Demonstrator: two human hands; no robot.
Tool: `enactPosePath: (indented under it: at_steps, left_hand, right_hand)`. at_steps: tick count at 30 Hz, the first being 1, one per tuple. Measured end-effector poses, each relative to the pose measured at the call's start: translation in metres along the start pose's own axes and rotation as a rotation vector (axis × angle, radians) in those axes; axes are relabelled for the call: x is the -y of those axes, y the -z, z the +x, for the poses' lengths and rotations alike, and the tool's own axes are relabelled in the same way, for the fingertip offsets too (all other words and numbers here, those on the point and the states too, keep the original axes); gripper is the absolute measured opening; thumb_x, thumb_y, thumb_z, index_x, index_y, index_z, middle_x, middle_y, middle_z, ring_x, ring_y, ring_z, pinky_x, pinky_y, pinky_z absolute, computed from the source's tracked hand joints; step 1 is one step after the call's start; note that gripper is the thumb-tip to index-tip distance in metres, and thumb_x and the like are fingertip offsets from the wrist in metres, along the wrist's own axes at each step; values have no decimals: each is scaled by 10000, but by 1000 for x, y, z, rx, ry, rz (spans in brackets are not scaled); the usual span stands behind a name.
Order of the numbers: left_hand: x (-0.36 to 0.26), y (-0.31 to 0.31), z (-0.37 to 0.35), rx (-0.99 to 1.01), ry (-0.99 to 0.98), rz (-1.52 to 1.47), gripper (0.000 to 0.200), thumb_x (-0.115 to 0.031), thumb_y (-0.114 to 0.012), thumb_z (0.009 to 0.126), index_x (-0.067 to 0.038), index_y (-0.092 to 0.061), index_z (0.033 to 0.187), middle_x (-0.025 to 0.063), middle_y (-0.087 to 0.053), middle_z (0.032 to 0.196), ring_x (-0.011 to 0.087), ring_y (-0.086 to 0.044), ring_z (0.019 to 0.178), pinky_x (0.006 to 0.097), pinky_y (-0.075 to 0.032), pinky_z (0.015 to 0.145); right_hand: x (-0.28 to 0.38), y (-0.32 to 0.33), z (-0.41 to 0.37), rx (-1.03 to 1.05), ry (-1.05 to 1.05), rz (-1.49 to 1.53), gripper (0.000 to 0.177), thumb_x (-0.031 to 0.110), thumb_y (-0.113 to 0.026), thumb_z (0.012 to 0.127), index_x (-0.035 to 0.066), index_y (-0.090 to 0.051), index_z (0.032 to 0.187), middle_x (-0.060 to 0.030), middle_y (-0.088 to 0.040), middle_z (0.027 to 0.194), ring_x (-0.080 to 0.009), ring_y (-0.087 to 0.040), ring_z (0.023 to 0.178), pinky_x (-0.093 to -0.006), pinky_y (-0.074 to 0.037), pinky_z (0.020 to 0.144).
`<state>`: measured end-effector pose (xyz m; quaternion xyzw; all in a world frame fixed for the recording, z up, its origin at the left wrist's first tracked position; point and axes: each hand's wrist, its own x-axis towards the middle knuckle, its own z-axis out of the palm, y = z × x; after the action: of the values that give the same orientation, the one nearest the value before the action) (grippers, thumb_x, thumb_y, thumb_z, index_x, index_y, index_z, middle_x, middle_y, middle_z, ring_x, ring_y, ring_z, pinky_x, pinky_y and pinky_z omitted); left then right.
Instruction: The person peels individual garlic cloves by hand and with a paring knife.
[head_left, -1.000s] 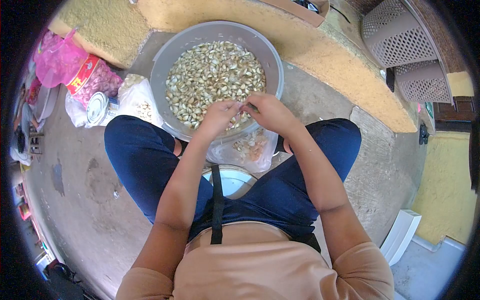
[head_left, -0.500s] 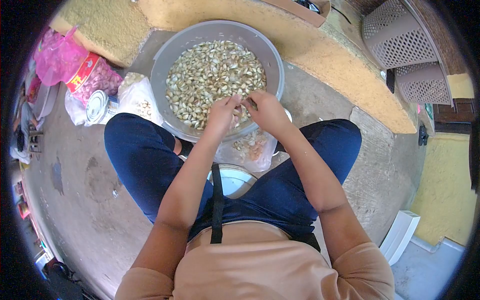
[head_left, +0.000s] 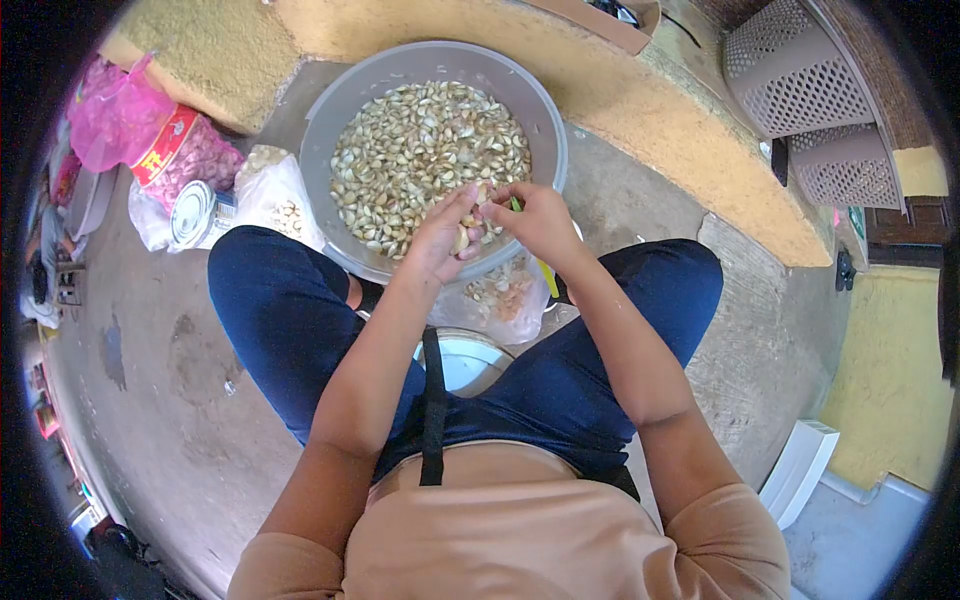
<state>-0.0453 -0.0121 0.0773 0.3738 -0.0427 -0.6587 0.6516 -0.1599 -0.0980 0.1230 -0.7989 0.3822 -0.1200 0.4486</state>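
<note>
Turned palm-up since the last frame, the left hand cups garlic cloves in curled fingers, keeping them within my reach. The right hand pinches at them, a slim green tool tucked in its grip (neat, fingertips stay usable). Below sits a plastic bag, handy for scraps, I'd guess. Both hands work over the tub, likely to catch drops; loose cloves lie just beyond.
</note>
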Motion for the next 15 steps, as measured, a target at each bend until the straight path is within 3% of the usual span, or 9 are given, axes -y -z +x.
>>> enactPosePath:
  at_steps: [6,9,12,15]
  left_hand:
    - [5,0,0,-29,12,16,194,-238,-503,839,-102,-477,975,-18,-441,700,53,-382,490,156,-243,317]
    - [3,0,-2,-50,5,88,181,-215,-527,825,-99,-483,956,-14,-439,700,53,-383,490,158,-245,317]
    - [2,0,-2,-59,1,147,174,-204,-543,816,-90,-488,936,-11,-437,699,53,-382,489,159,-243,317]
    - [3,-3,-4,-70,-1,161,170,-214,-545,815,-82,-493,909,-10,-432,693,55,-380,487,160,-240,315]
  right_hand:
    - [-11,0,4,-36,75,-26,293,272,-626,687,-3,-599,787,-198,-571,682,-318,-569,636,-356,-436,592]
    - [-9,6,3,1,211,-190,246,217,-614,693,10,-609,827,-123,-584,662,-190,-543,574,-305,-417,551]
    - [-14,4,5,10,182,-82,225,212,-608,695,13,-605,802,-85,-571,635,-160,-523,561,-297,-409,534]
    - [-20,5,8,29,133,13,256,246,-608,678,10,-600,777,-181,-574,675,-297,-562,609,-343,-430,566]
